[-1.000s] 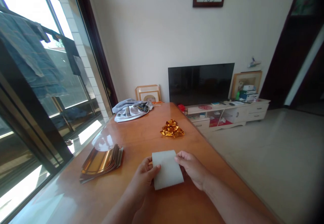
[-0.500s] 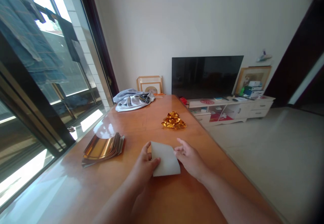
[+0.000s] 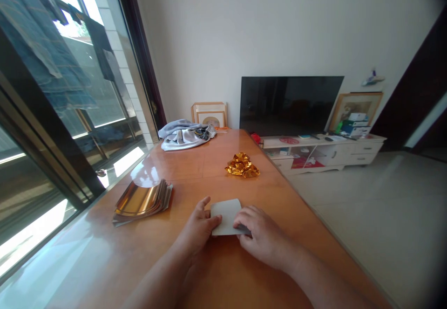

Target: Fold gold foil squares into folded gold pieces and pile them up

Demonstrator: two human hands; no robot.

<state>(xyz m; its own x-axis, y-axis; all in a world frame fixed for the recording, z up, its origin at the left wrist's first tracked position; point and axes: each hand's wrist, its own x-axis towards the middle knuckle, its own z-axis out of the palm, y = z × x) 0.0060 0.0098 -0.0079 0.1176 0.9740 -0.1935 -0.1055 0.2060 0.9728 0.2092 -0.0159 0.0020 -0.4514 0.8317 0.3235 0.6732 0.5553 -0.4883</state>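
1. The left hand (image 3: 197, 227) is open, fingers spread, its fingertips against the edge of the pale matte sheet (image 3: 226, 216).
2. The right hand (image 3: 263, 236) lies curved over that sheet's other side; whether it grips, I cannot tell.
3. The sheet, a rounded-corner rectangle, rests on the glossy wooden table (image 3: 279, 216).
4. Left of it sits a fanned stack of gold foil sheets (image 3: 141, 202).
5. Ahead lies a crumpled gold foil cluster (image 3: 242, 166).
6. Farther on is a rumpled, satiny grey cloth (image 3: 185, 138).

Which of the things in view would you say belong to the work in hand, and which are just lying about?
In the work:
left hand
right hand
folded pale sheet
stack of gold foil sheets
crumpled gold foil

Lying about:
grey cloth bundle
framed picture
television
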